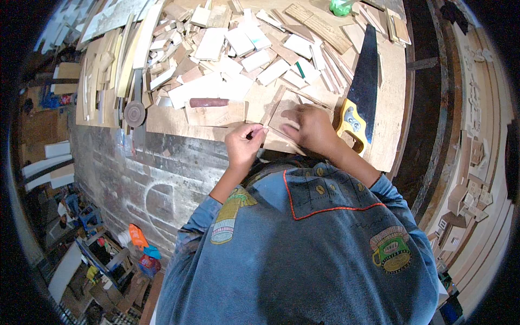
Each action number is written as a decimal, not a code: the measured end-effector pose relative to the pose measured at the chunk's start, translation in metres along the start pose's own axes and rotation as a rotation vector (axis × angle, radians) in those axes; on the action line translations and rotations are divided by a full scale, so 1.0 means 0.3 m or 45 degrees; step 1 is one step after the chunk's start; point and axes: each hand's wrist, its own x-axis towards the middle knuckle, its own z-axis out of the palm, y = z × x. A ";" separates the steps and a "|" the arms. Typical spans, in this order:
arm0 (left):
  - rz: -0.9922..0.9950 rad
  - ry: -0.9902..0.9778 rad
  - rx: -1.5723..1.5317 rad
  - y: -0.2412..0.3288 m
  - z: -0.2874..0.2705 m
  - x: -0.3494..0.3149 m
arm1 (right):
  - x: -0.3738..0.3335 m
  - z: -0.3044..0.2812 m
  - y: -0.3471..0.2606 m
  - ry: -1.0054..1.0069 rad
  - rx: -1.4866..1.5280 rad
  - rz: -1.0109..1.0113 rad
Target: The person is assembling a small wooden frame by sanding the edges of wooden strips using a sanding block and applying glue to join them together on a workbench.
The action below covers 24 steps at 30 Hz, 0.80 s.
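Observation:
A small, thin-sided wooden frame (274, 103) lies near the front edge of the workbench (214, 131). At its near left corner is my left hand (244, 145), thumb and forefinger pinched together; whatever sits between the fingertips is too small to make out. Over the frame's right part hovers my right hand (317, 128), its fingers curled and smeared by motion, so a hold cannot be read. Left of the frame, a dark reddish-brown stick-like piece (209, 102) rests on a flat wooden block (216, 115).
A handsaw (364, 81) with a yellow handle lies right of my right hand. Loose wood offcuts (238, 43) heap across the bench's far side. Long strips (127, 54) and a round-ended tool (135, 112) lie at left. A green plastic bottle (340, 7) stands at the far edge.

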 end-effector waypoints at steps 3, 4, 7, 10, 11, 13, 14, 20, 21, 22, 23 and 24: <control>0.008 -0.010 0.021 -0.002 -0.002 0.004 | -0.020 0.002 -0.029 -0.015 -0.009 -0.101; -0.002 -0.016 0.021 0.001 -0.004 0.004 | -0.023 0.006 -0.027 -0.012 -0.008 -0.104; 0.040 0.001 -0.030 0.002 -0.007 0.004 | -0.031 0.026 -0.019 -0.010 -0.008 -0.108; 0.051 -0.007 -0.007 0.004 -0.019 0.004 | -0.036 0.033 -0.017 -0.009 -0.011 -0.106; 0.044 -0.018 0.018 0.006 -0.023 0.005 | -0.039 0.039 -0.017 -0.002 -0.008 -0.109; 0.028 -0.019 -0.025 0.015 -0.019 0.006 | -0.044 0.048 -0.017 0.005 -0.010 -0.126; 0.019 -0.019 -0.047 0.018 -0.016 0.006 | -0.047 0.053 -0.017 0.007 -0.013 -0.139; 0.141 -0.032 -0.016 -0.009 -0.002 0.017 | -0.051 0.079 -0.013 0.036 0.036 -0.179; 0.139 -0.043 -0.002 -0.006 -0.004 0.018 | -0.051 0.080 -0.013 0.045 0.045 -0.184; 0.137 -0.055 0.013 0.000 -0.008 0.018 | -0.050 0.081 -0.013 0.051 0.053 -0.187; 0.135 -0.066 0.028 0.003 -0.010 0.018 | -0.050 0.081 -0.013 0.057 0.062 -0.191; 0.127 -0.066 0.025 0.002 -0.010 0.018 | -0.049 0.081 -0.014 0.064 0.070 -0.195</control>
